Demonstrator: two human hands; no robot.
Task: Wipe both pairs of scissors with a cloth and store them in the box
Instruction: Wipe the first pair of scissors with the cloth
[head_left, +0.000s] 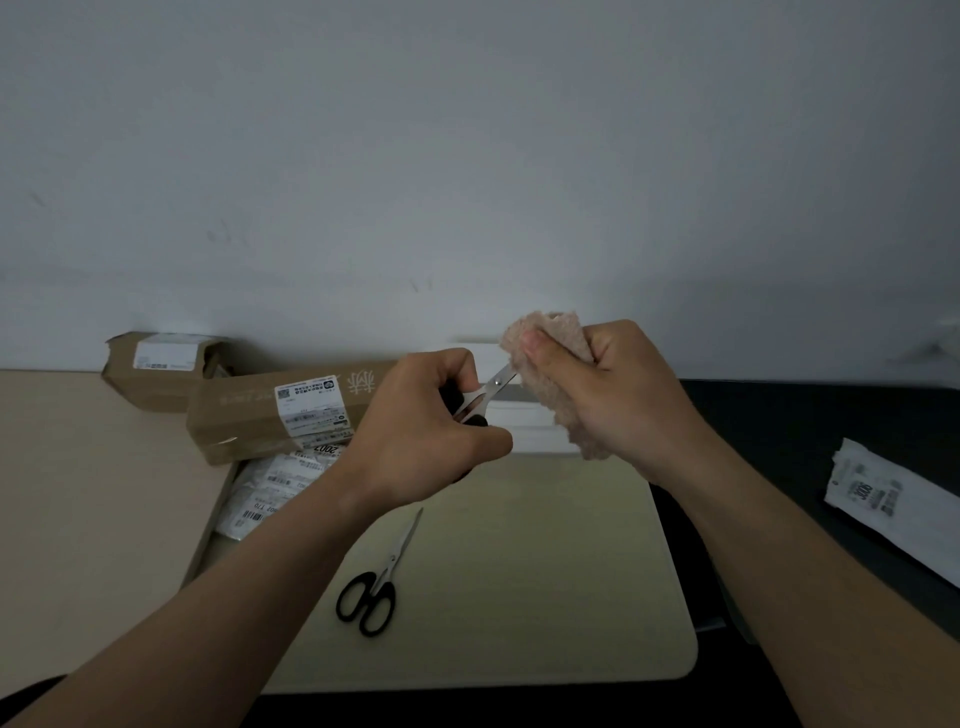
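My left hand (421, 421) grips the black handles of a pair of scissors (480, 397), held up above the table. The steel blades point up and to the right into a pinkish-beige cloth (553, 374). My right hand (608, 395) holds that cloth bunched around the blade tips, which are hidden inside it. A second pair of black-handled scissors (376, 582) lies shut on the pale mat (519, 571), blades pointing away from me. A white box (524, 431) stands behind my hands, mostly hidden.
Two brown cardboard parcels (275, 415) (161, 371) lie at the back left, with white labelled mail bags (270, 488) in front of them. Another white labelled bag (883, 499) lies on the dark surface at the right. A grey wall rises behind the table.
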